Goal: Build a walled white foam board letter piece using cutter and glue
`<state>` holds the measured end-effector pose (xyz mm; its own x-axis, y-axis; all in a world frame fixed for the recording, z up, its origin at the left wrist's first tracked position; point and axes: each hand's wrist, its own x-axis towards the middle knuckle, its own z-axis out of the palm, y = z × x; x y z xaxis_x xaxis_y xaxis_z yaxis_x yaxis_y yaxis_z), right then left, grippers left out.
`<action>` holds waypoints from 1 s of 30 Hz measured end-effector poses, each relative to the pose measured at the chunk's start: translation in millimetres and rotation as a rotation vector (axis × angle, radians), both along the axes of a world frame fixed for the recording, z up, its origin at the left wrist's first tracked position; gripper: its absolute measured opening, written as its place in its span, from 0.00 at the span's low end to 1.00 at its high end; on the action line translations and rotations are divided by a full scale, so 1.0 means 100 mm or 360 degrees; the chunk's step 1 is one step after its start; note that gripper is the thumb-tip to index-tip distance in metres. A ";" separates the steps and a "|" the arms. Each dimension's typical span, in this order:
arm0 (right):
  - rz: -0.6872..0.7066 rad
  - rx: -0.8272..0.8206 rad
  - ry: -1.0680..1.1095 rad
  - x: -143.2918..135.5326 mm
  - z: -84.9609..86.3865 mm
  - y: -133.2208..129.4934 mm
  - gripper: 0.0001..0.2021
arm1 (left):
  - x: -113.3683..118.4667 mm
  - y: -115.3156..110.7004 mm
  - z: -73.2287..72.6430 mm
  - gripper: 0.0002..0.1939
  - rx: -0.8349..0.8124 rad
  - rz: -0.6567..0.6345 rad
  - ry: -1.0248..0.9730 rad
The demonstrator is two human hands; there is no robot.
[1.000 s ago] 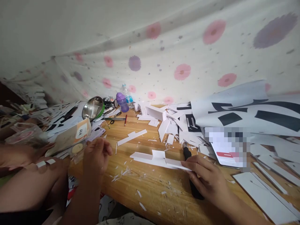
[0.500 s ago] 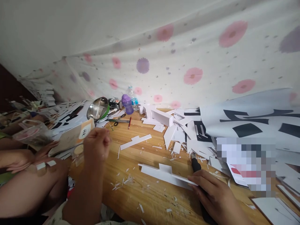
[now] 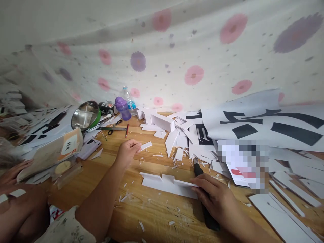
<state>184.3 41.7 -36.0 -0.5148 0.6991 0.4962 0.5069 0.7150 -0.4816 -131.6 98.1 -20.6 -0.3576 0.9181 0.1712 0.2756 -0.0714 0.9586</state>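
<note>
My left hand (image 3: 128, 152) pinches the end of a small white strip (image 3: 146, 145), over the middle of the wooden table. My right hand (image 3: 211, 192) holds the right end of a white folded piece (image 3: 168, 185) between thumb and fingers; this piece has thin upright strips along its far edge and a tab in the middle. Under my right hand lies a tool with a black handle (image 3: 209, 216), its tip pointing away near white scraps. Small white shavings are scattered around both hands.
White cut pieces (image 3: 162, 122) pile up at the back centre. A metal bowl (image 3: 85, 115), a purple bottle (image 3: 123, 108), a clear bottle (image 3: 131, 103) and a red pencil (image 3: 127, 130) stand or lie at back left. A phone (image 3: 240, 173) lies right; another person's hand (image 3: 19, 170) is left.
My left hand has gone from a raised fist to low over the table, with a white strip in its fingers. The view has shifted to the left-hand side's loss, showing more of the right.
</note>
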 end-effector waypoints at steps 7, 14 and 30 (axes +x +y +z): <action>-0.0198 -0.0234 -0.0411 0.07 0.09 0.03 0.26 | -0.07 -0.05 -0.09 0.15 -0.0159 -0.0070 0.0338; -0.0272 -0.0470 -0.0735 0.08 0.17 -0.01 0.27 | -0.06 0.00 -0.24 0.13 -0.0276 -0.0176 0.0527; -0.0850 -0.0009 0.0684 0.59 0.42 0.18 0.25 | -0.23 -0.06 0.02 0.16 0.0483 0.0508 -0.0205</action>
<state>242.9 60.2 5.9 0.1429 0.8057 0.5748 0.5523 0.4170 -0.7218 -154.4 92.4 -18.2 -0.6504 0.6737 0.3510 0.2094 -0.2851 0.9353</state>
